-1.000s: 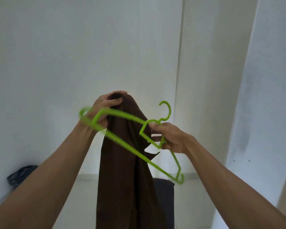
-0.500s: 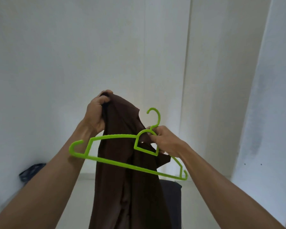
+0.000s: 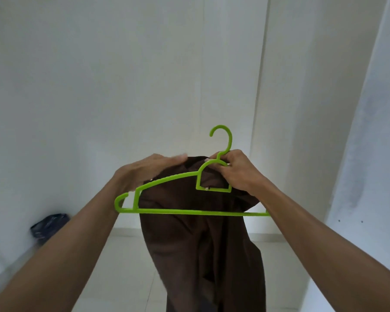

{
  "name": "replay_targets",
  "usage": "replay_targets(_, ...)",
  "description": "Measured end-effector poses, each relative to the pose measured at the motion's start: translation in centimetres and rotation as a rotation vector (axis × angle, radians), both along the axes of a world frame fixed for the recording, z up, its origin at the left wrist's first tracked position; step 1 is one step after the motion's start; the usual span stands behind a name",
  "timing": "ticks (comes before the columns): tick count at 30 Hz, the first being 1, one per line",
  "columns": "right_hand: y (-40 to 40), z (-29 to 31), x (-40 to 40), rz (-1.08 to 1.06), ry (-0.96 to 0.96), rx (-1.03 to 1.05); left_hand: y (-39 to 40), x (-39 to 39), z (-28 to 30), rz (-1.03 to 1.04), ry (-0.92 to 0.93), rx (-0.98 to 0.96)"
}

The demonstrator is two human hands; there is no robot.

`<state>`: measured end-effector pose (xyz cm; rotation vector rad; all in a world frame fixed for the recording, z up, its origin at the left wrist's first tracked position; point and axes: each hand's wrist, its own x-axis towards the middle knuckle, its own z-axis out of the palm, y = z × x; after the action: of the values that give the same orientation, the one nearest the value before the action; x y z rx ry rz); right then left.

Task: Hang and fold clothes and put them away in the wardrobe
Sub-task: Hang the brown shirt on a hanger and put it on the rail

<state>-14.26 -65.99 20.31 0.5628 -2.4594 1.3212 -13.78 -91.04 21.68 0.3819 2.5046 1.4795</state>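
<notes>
held up at chest height before a plain white wall: a green hanger (image 3: 189, 194), hook upward, with a brown garment (image 3: 203, 239) draped behind it and hanging down past the bottom of the view. right hand (image 3: 236, 174) pinched shut around the hanger's neck just under the hook, with a fold of the brown cloth apparently caught in the same grip. left hand (image 3: 149, 172) blurred, fingers (image 3: 178, 158) stretched flat along the top edge of the cloth beside the hanger's left shoulder arm; resting on the fabric, not clearly clamping it. cannot tell whether the cloth passes over the bottom bar or only hangs behind the frame.

likely step: settling the garment onto the hanger before carrying it to the wardrobe.

risks from here:
- cloth sliding off, since most of its weight hangs to 1 side and only the right grip seems to secure it; easing that pinch too early would drop it to the floor (image 3: 126, 266).
- uneven draping leaving bunched folds near the neck, tipping the hanger once hung.
- fabric snagging on the small notch hook at the left end.

a dark bag (image 3: 47, 226) low by the wall, well apart.
</notes>
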Motion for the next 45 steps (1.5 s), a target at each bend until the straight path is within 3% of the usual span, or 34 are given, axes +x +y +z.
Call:
replay_targets(3, 0.4, 0.1, 0.1, -0.028, -0.006, 0.006, 1.4, -0.1, 0.0, -0.036, 0.146, -0.174)
replay_targets(10, 1.6, -0.5, 0.3, -0.065, -0.007, 0.089, 2.7, -1.2, 0.5, 0.242, 0.455, -0.437)
replay_targets(13, 1.9, -0.9, 0.3, -0.069, -0.027, 0.067, 3.5, -1.7, 0.2, 0.266, 0.39, -0.239)
replay_targets(17, 2.3, -0.5, 0.6, 0.018, -0.117, -0.042, 4.7, -1.5, 0.2, 0.285, 0.131, 0.338)
replay_targets(20, 3.7, 0.7, 1.6, 0.055, -0.224, -0.049, 5.3, -2.0, -0.1, 0.432, 0.043, 0.441)
replay_targets(23, 5.5, 1.6, 1.9, 0.181, -0.379, -0.06, 5.5, -2.7, -0.7, 0.551, 0.103, 0.289)
replay_targets(26, 6.8, 2.0, 2.2, 0.319, -0.51, -0.142, 4.8, -3.1, -1.1, 0.527, 0.15, 0.216)
replay_targets(30, 7.3, 2.2, 2.1, 0.127, -0.333, -0.208, 2.9, -3.8, -0.6, 0.519, 0.307, -0.04)
replay_targets(37, 6.1, 2.9, 1.9, -0.063, -0.213, -0.17, 0.7, -4.0, 0.8, 0.585, 0.349, -0.171)
replay_targets(42, 1.2, 2.2, 1.3, -0.06, -0.202, -0.257, 1.8, -3.9, 1.2, 0.549, 0.468, -0.419)
replay_targets(45, -1.9, 2.2, 1.1, -0.007, -0.208, -0.205, 2.8, -3.9, 1.8, 0.531, 0.535, -0.522)
